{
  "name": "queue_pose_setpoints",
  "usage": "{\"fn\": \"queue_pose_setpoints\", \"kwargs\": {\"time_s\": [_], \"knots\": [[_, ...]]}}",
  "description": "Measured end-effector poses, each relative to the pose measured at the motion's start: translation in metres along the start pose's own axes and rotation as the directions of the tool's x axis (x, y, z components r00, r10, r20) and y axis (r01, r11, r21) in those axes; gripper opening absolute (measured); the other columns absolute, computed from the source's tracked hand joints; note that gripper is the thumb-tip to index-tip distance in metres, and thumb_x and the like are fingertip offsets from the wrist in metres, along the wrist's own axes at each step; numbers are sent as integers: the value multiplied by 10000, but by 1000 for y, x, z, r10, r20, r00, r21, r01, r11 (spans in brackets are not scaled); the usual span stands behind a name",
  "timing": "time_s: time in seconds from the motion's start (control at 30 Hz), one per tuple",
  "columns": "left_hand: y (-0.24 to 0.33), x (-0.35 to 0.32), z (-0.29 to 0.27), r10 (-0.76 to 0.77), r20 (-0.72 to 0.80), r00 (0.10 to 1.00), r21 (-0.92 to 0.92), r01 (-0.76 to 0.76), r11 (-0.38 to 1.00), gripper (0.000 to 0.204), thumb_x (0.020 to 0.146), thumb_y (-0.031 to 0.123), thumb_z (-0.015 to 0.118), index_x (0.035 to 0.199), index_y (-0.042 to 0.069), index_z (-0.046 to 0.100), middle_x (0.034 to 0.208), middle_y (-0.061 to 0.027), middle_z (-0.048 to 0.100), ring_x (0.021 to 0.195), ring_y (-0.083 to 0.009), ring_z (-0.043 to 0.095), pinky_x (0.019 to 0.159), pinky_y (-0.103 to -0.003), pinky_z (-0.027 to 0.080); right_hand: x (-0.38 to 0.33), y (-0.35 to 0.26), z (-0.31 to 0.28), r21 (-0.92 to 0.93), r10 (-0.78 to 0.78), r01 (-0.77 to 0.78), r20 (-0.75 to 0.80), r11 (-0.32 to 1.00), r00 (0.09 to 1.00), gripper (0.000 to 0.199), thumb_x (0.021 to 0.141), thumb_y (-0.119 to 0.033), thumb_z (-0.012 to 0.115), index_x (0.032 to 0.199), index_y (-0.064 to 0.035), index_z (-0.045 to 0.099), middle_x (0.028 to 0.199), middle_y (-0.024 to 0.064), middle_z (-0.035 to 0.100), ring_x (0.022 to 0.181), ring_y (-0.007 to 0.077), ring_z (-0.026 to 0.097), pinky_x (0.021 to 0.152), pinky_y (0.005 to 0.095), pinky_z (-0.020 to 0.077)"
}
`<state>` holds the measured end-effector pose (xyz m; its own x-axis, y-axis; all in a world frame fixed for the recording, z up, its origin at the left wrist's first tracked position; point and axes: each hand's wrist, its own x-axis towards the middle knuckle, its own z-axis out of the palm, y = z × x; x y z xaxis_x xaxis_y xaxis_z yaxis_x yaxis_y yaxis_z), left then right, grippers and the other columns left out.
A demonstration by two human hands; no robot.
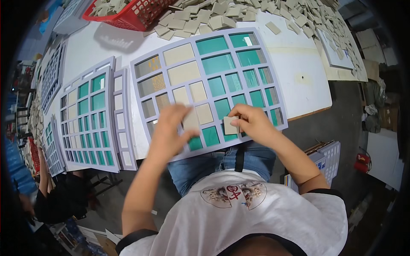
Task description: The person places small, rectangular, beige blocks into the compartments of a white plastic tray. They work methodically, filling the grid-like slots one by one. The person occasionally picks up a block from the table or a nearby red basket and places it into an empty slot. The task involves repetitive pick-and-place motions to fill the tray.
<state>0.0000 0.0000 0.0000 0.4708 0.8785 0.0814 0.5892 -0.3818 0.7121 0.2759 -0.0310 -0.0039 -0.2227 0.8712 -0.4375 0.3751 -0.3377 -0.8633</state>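
Hands are working over a pale lilac grid tray (188, 51) that is lying on the white bench (294, 72), its square cells partly showing teal backing and partly filled with beige tiles. The right hand (252, 121) is hovering at the tray's near edge, its grip closed in a pinch on a small beige square tile (230, 126), thumb and fingers pressing the tile's right side while the tile is sitting just above the lower cells. The left hand (171, 128) is resting on the tray a little to the left, fingers (181, 112) curling down onto a beige tile (191, 119) already sitting in a cell; whether its grip is actually clasping that tile or only pressing on it cannot be told.

Further up the tray, larger cells are holding bigger beige tiles, and two cells at the left are showing a mottled orange-brown surface. A loose heap of beige tiles (239, 13) is spreading across the far side of the bench, beside a red plastic basket (132, 15) also holding tiles. A second grid tray (89, 119), mostly teal and beige, is lying to the left, with narrower grid strips next to it. Another person (60, 196) in dark clothing is standing at the lower left.
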Motion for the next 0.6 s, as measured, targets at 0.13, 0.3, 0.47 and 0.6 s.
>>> {"fn": "queue_pose_setpoints", "kwargs": {"time_s": [0.13, 0.3, 0.47, 0.6], "knots": [[10, -50, 26, 10, 2, 1000, 118, -10, 993, 688, 586, 162, 864, 1217, 20, 630, 1163, -137, 591, 1124, -361, 542, 967, -426, 447, -2, 15, 26, -233, -385, 342, -170, 910, 907, 176, 854, 30, 677, 1021, -3, 632, 939, 88, 554, 778, 192, 587, 654, 300, 475], [6, -63, 36, 74, -36, 997, 263, -62, 963, 722, 654, 175, 832, 1305, 14, 566, 1265, -183, 527, 1184, -385, 501, 997, -496, 414, -4, 24, 35, -483, -581, 445, -176, 754, 794, 245, 799, -42, 733, 1030, -42, 654, 978, 104, 571, 794, 257, 589, 679, 353, 493], [25, -84, 59, -20, 17, 1000, 415, 11, 910, 858, 683, 186, 828, 1410, -34, 429, 1465, -248, 400, 1344, -430, 407, 1107, -525, 354, -22, 29, 24, -709, -661, 514, 90, 482, 745, 466, 765, -252, 757, 1165, -39, 645, 1147, 112, 581, 1072, 288, 566, 883, 408, 462], [19, -84, 69, 8, 14, 1000, 445, -13, 895, 863, 692, 170, 831, 1423, -37, 421, 1452, -226, 406, 1331, -416, 411, 1109, -557, 332, -27, 26, 11, -719, -626, 570, 241, 399, 742, 604, 777, -338, 719, 1255, 10, 595, 1264, 118, 555, 1228, 284, 488, 979, 452, 403]]}}
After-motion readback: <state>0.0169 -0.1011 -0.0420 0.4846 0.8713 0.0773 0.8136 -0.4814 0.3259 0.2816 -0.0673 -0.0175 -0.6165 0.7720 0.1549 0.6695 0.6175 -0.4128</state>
